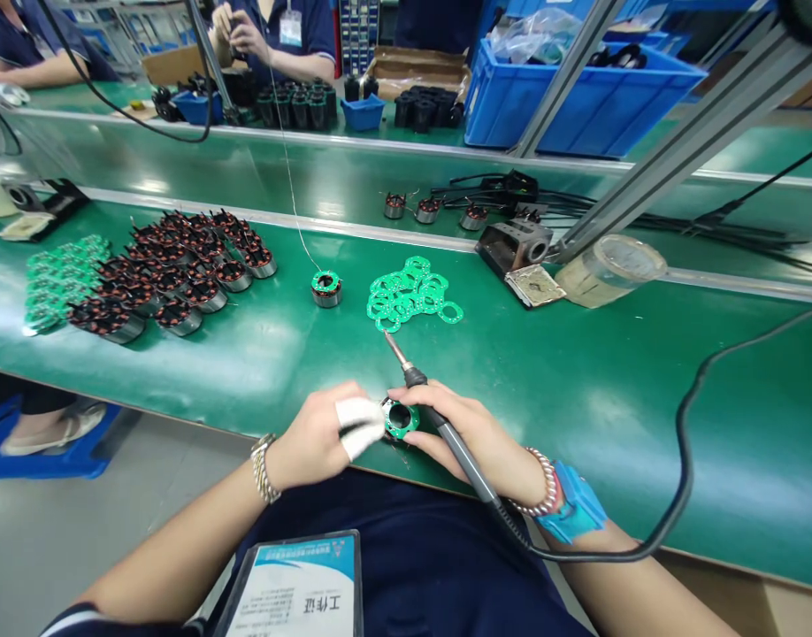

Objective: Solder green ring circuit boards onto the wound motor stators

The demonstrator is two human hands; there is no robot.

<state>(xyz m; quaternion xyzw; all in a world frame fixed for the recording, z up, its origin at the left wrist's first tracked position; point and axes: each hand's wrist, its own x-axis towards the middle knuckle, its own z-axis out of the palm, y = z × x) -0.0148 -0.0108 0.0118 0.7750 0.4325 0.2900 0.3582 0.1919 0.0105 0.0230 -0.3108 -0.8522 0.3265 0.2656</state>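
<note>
Near the table's front edge, a motor stator with a green ring board (pixel 409 426) on top sits between my hands. My left hand (pixel 330 425), with white covers on some fingers, pinches its left side. The fingers of my right hand (pixel 469 429) touch its right side, and a soldering iron (pixel 463 451) lies in that same hand, its tip pointing up and left. Beyond the hands is a loose pile of green ring boards (pixel 409 292). Left of the pile stands another stator with a ring board (pixel 326 290), a thin wire rising from it.
Many stators (pixel 173 274) and stacked green boards (pixel 65 279) lie at the left. A soldering iron stand (pixel 518 243) and a plastic jar (pixel 611 270) are at the right. The iron's black cable (pixel 688 442) loops across the right side. A person works across the bench.
</note>
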